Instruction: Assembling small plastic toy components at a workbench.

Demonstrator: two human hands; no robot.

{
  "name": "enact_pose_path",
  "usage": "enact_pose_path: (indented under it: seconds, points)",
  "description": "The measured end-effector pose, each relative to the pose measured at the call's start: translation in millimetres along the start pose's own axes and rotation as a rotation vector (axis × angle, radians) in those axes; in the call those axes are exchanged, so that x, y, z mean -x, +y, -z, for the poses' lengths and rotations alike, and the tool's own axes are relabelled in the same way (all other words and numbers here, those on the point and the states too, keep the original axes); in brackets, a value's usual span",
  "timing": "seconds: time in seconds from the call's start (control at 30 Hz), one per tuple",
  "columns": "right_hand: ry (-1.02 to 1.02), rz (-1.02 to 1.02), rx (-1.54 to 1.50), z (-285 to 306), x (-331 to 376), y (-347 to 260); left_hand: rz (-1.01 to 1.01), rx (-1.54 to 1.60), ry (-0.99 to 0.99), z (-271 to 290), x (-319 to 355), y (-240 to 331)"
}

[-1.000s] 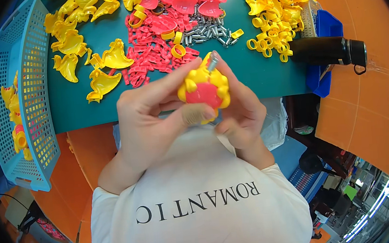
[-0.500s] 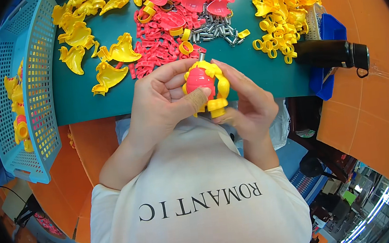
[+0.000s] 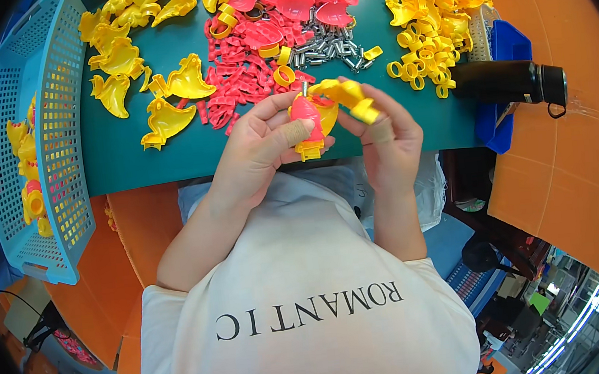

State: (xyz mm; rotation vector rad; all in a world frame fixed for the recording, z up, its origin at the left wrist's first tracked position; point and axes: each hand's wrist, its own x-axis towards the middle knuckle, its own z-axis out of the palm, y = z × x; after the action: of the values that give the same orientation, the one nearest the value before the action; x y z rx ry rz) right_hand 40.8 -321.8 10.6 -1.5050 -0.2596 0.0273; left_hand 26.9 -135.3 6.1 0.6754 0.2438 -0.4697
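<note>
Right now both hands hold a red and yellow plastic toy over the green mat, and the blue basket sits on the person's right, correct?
Not quite: the head view shows the blue basket on the person's left. Both hands, left and right, do hold the red and yellow toy over the green mat.

A green table (image 3: 152, 158) carries yellow shells (image 3: 185, 82) and red pieces (image 3: 246, 77). At far left stands a light blue perforated basket (image 3: 57, 138); at right, a black bottle (image 3: 506, 82).

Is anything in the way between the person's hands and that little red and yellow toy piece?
No. The left hand already holds the red and yellow toy piece directly, and the right hand grips a yellow part at its top. Nothing visible lies between.
</note>
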Motion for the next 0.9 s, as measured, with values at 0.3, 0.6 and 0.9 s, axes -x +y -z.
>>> enact_pose_path:
  seconds: [0.3, 0.6, 0.9]
  points:
    - [0.225, 0.205, 0.560, 32, 7, 19, 0.094, 0.150, -0.113, 2, 4, 0]
    - [0.105, -0.046, 0.009, 7, 2, -20, 0.027, -0.103, -0.104, -1, 8, 0]
    - [-0.006, -0.226, -0.066, -2, -2, -11, 0.063, -0.073, -0.153, 3, 12, 1]
